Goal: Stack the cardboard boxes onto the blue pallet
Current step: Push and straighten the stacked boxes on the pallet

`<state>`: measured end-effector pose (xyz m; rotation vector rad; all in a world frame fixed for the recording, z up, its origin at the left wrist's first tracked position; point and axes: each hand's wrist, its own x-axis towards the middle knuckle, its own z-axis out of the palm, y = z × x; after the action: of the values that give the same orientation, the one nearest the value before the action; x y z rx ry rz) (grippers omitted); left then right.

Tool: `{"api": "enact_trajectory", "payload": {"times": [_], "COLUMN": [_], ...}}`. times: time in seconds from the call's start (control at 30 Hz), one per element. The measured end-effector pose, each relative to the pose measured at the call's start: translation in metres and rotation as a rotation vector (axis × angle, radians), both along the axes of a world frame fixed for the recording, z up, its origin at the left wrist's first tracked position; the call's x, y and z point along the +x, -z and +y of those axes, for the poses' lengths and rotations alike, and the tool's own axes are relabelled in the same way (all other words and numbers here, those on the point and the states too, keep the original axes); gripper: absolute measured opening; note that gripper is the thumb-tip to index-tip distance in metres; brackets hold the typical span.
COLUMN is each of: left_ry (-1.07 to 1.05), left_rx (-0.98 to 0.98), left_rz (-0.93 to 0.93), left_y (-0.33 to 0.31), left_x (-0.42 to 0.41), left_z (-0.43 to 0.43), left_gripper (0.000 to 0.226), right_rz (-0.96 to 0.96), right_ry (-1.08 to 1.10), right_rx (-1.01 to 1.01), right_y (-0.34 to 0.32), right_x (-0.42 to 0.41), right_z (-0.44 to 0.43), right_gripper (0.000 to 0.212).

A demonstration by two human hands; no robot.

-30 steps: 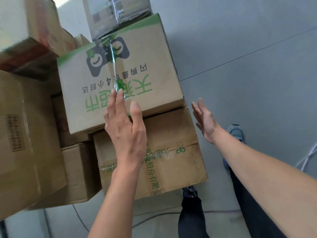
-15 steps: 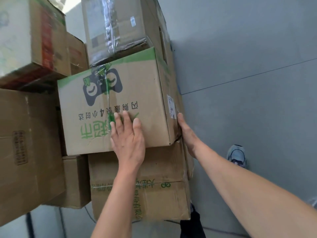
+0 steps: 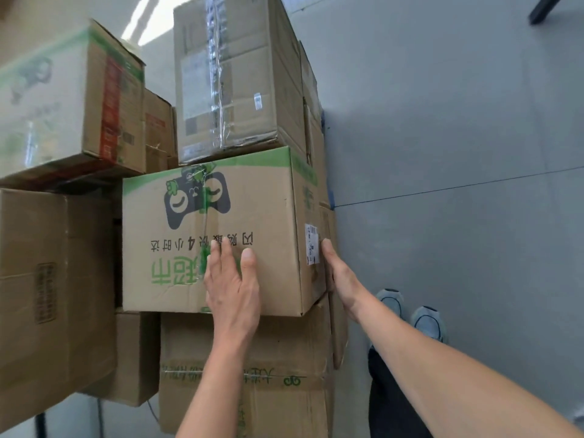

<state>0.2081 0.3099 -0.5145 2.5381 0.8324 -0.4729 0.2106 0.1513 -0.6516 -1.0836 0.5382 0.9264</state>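
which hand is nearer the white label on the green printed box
Right. The right hand lies on the side face, fingertips beside the white label; the left hand presses the front of the box.

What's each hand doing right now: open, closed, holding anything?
Left hand: open, fingers straight, flat against the front of the green-printed box.
Right hand: open, pressed flat against that box's right side.
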Motion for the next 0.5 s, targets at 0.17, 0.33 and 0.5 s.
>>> {"api": "enact_trajectory", "payload": {"times": [0.17, 0.33, 0.5], "left_ry": [0.087, 0.056, 0.054], "left_rx": [-0.014, -0.033, 0.007], "left_rz": [-0.041, -0.165, -0.201], "left_y": [-0.006, -0.002, 0.007], "left_x": [0.062, 0.145, 0.213], "left_z": [-0.004, 0.011, 0.037], "left_gripper": [0.079, 0.066, 0.072], "right_rz": [-0.035, -0.079, -0.028], "right_ry": [-0.012, 0.017, 0.022], "right_rx": [-0.025, -0.024, -0.024], "right_y": [-0.015, -0.01, -0.004], "right_x": [0.064, 0.138, 0.199], "right_z": [-0.008, -0.003, 0.01], "right_gripper": [0.08, 0.087, 0.108]}}
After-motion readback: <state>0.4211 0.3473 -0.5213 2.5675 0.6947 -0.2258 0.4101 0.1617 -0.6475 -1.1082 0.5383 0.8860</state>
